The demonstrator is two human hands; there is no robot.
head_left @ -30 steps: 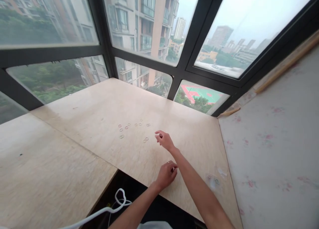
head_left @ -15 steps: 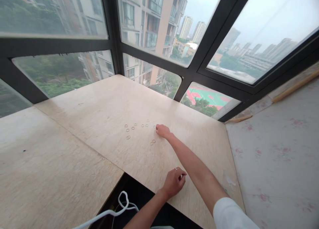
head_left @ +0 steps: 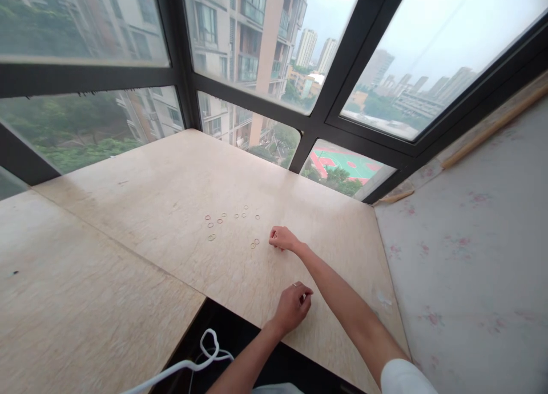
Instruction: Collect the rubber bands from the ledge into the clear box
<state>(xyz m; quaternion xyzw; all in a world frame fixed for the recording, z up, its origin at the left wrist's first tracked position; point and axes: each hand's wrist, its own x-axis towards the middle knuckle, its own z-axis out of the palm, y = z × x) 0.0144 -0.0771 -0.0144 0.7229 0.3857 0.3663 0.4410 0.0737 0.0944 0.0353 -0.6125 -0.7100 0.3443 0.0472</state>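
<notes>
Several small thin rings, which look like rubber bands, lie on the pale marbled tabletop (head_left: 141,228). A red band (head_left: 208,217) is at the left of the scatter, and a lone band (head_left: 257,217) lies at its right. Two touching bands (head_left: 254,244) rest nearer to me. Just right of these, my right hand (head_left: 281,238) is closed, its fingers curled; whatever they may hold is too small to tell. Closer to my body, my left hand (head_left: 293,307), with a finger ring on it, is closed in a loose pinch near the table's front edge. Its fingertips show nothing I can name.
Dark-framed windows (head_left: 252,105) border the table at the back and left. A wall with flowered paper (head_left: 462,268) stands on the right. A white cable (head_left: 180,366) loops in the dark gap below the front edge. A small dark speck (head_left: 16,273) lies far left.
My right hand has drawn back toward me from the lone band, which stays on the table. My left hand keeps nearly the same pose. The whole view has shifted slightly.
</notes>
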